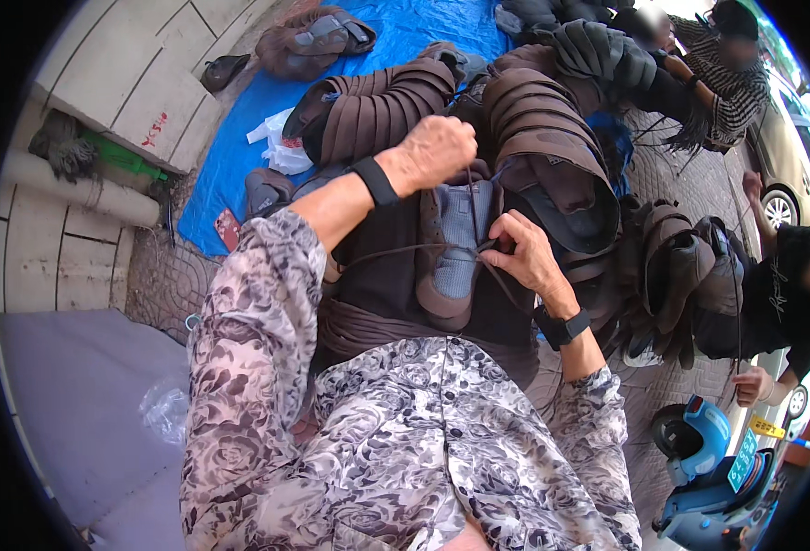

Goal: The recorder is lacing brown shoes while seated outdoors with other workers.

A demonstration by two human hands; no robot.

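On my lap lies a grey-and-brown shoe upper [452,275], its rounded brown toe toward me. A dark brown shoelace [391,251] crosses it and trails off to the left. My left hand [434,151] is closed above the far end of the upper, with a strand of lace running down from its fingers. Lower and to the right, my right hand [526,253] pinches the lace at the right edge of the upper. A bundle of brown laces [368,332] lies across my lap, just nearer than the toe.
Stacks of nested brown uppers [391,106] rest ahead on a blue tarp [230,170], beside a white plastic bag [284,142]. More uppers [666,266] stand on the right. Two people work there, one in a striped top [721,83]. A blue scooter [712,468] is at lower right.
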